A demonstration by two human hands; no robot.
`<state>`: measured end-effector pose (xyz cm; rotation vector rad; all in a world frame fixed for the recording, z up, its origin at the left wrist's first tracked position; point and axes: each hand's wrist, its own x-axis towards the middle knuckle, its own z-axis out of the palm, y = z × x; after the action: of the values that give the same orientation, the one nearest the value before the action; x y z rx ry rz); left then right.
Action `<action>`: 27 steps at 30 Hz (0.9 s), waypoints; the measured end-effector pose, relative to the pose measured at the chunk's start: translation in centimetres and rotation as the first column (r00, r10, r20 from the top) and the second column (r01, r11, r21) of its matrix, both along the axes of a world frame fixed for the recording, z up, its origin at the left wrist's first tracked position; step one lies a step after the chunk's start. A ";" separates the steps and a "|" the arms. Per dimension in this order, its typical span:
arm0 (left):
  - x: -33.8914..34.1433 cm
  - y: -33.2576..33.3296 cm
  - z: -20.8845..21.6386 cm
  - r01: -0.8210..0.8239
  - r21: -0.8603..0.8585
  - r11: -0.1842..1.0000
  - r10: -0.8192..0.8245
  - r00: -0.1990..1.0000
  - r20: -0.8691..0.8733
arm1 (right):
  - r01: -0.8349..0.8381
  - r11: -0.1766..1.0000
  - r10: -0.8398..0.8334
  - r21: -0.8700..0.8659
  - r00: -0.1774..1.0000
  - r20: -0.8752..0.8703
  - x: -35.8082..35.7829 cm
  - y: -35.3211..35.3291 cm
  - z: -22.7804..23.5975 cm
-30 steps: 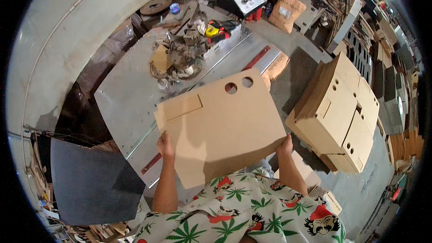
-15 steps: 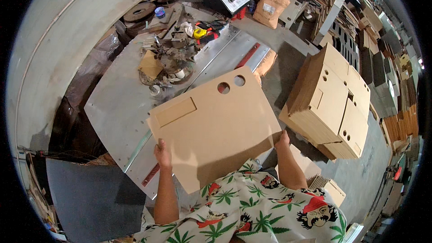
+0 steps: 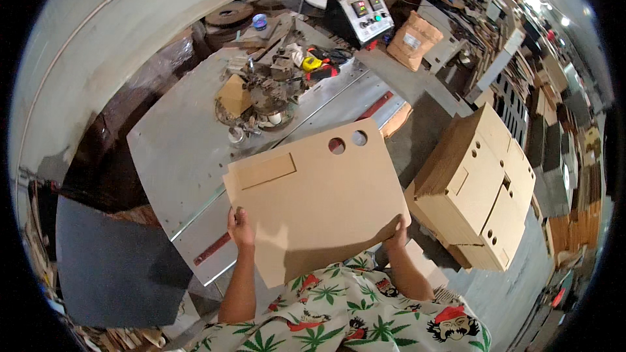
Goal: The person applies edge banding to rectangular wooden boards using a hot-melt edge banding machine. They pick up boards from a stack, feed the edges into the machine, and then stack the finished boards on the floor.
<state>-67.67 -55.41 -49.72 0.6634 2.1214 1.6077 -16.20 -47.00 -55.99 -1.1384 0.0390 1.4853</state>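
A tan fibreboard panel [image 3: 319,199] is held up in front of my body, over the near part of a grey metal machine table [image 3: 176,156]. Two round holes pierce its far right corner, and a rectangular recess lies along its far left edge. My left hand [image 3: 242,227] grips the panel's left edge, thumb on top and the other fingers mostly hidden beneath. On the opposite edge, near the lower right corner, my right hand [image 3: 396,234] is closed the same way.
A tall stack of similar panels [image 3: 479,182] stands at the right. On the table's far side lie a dirty machine head [image 3: 264,101] and a yellow tape measure [image 3: 312,63]. Behind are a control box [image 3: 362,16] with lit displays and a brown paper sack [image 3: 415,40].
My view has shifted, so the table and the stack sit lower in the picture. The panel stays in both hands; my right hand is a little lower and further left in the picture.
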 end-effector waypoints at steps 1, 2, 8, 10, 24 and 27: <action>0.7 0.3 -0.2 0.009 -0.031 0.999 -0.011 0.999 -0.044 | -0.012 1.000 0.012 -0.004 1.000 0.016 -1.2 -0.7 -0.3; 1.5 0.5 0.3 -0.015 -0.121 0.993 -0.002 0.991 -0.135 | -0.032 0.999 0.033 -0.016 0.999 0.032 -2.2 -1.5 -0.5; 3.0 2.3 -0.5 -0.127 -0.565 0.815 -0.228 0.826 -0.515 | -0.087 0.995 0.086 0.052 0.996 0.023 1.2 2.2 -1.9; 6.8 5.2 3.7 -0.162 -0.649 0.743 -0.224 0.854 -0.470 | -0.070 0.995 0.066 0.075 0.996 0.064 2.5 4.4 -0.9; 10.6 17.1 4.9 0.227 -0.518 0.825 -0.524 0.651 -0.549 | -0.353 0.925 0.343 0.140 0.935 0.090 10.0 19.6 0.6; 10.9 18.1 4.3 0.242 -0.455 0.857 -0.488 0.664 -0.567 | -0.237 0.963 0.231 0.126 0.971 0.061 9.8 20.0 -0.9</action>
<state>-56.79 -37.33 -45.37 1.6195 2.4147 0.7807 -6.39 -26.97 -56.92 -1.0965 -0.2302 1.6438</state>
